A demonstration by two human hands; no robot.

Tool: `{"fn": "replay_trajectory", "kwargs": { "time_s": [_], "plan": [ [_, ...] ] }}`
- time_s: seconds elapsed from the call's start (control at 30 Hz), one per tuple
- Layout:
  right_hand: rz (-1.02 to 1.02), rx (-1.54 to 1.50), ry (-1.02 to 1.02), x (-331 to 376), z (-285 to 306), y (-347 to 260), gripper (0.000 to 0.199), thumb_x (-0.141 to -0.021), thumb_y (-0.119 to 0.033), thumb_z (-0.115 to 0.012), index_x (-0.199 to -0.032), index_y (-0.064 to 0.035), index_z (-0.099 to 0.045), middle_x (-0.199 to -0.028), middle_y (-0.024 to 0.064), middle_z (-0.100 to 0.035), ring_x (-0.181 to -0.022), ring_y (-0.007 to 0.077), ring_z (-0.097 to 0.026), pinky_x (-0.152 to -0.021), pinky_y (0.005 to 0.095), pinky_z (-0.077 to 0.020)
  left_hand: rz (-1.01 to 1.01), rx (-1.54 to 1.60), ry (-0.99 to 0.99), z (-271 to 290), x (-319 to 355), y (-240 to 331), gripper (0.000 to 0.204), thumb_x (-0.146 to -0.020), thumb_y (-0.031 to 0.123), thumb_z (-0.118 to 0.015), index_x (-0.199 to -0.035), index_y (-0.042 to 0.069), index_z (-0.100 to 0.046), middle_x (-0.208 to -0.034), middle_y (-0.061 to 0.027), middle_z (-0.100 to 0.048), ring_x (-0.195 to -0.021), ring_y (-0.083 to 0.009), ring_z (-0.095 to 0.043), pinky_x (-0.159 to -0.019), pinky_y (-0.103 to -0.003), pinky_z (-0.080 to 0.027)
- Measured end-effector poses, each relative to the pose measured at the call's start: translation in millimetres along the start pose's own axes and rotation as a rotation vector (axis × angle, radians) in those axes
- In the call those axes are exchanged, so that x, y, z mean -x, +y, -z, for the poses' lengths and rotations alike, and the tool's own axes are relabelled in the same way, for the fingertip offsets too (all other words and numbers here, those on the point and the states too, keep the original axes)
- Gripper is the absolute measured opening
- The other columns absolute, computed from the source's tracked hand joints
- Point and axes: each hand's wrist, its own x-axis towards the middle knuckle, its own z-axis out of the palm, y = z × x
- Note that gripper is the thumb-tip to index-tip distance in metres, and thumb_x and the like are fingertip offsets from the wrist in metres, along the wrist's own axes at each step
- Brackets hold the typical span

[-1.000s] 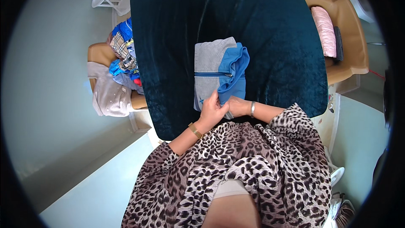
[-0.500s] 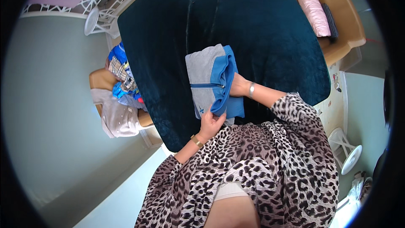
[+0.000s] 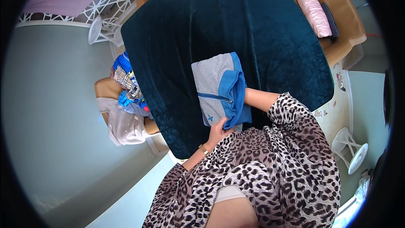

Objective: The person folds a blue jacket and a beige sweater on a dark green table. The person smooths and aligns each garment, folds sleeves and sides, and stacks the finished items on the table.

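By the table's [image 3: 270,29] left edge my chair [image 3: 105,88] bears a clothes pile [image 3: 126,88]; a pink cushion [image 3: 313,12] lies beyond its far-right corner.

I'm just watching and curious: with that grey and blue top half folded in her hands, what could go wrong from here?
1. The top lies near the table's front edge, so it could slip off toward her lap.
2. The left hand grips only the lower hem, and the right hand is hidden under the blue part, so the fold could fall open.
3. The velvety cloth might drag and wrinkle the fabric.
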Motion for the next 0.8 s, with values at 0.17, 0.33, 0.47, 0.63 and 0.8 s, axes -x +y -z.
{"fn": "replay_trajectory", "kwargs": {
  "time_s": [0.17, 0.33, 0.47, 0.63, 0.8],
  "plan": [
    [-0.010, -0.144, 0.042, -10, -2, 15, 0.069, -0.107, -0.055, -0.027, -0.164, -0.0168, -0.023, -0.171, 0.0067, -0.023, -0.157, 0.0268, -0.024, -0.130, 0.0409, -0.0143, -0.045, 0.156, 0.004, 7, -9, 16, 0.025, -0.085, 0.010, -0.078, -0.103, 0.002, -0.063, -0.071, -0.0144, -0.060, -0.053, -0.0257, -0.060, -0.054, -0.034, -0.047],
    [0.022, -0.095, 0.076, -25, 24, -17, 0.064, -0.107, -0.051, -0.034, -0.160, -0.0157, -0.032, -0.168, 0.0088, -0.029, -0.155, 0.0272, -0.028, -0.129, 0.0409, -0.0178, 0.001, 0.120, -0.010, 7, -21, 24, 0.022, -0.084, 0.006, -0.075, -0.103, 0.001, -0.065, -0.072, -0.0170, -0.062, -0.056, -0.0318, -0.059, -0.056, -0.037, -0.046],
    [-0.016, 0.214, -0.016, -56, 40, -35, 0.060, -0.106, -0.047, -0.039, -0.157, -0.0148, -0.040, -0.166, 0.0104, -0.035, -0.154, 0.0275, -0.031, -0.128, 0.0409, -0.0206, 0.037, 0.150, -0.032, 15, -39, 38, 0.020, -0.083, 0.005, -0.076, -0.100, 0.000, -0.066, -0.071, -0.0170, -0.062, -0.055, -0.0296, -0.059, -0.055, -0.036, -0.046],
    [0.169, 0.618, -0.178, 4, 91, -36, 0.055, -0.106, -0.043, -0.046, -0.153, -0.0136, -0.049, -0.163, 0.0125, -0.041, -0.152, 0.0279, -0.035, -0.127, 0.0409, -0.0241, -0.003, 0.070, 0.009, -3, -25, 17, 0.023, -0.083, 0.008, -0.080, -0.097, 0.002, -0.063, -0.068, -0.0147, -0.060, -0.055, -0.0291, -0.060, -0.053, -0.036, -0.045],
    [0.176, 0.070, 0.560, 69, 105, -42, 0.042, -0.104, -0.029, -0.059, -0.138, -0.0049, -0.062, -0.143, 0.0156, -0.060, -0.135, 0.0270, -0.054, -0.115, 0.0378, -0.0406, -0.061, -0.036, -0.019, -7, -34, 23, 0.030, -0.086, 0.013, -0.082, -0.087, 0.003, -0.055, -0.065, -0.0089, -0.056, -0.051, -0.0152, -0.056, -0.050, -0.031, -0.044]
  ]
}}
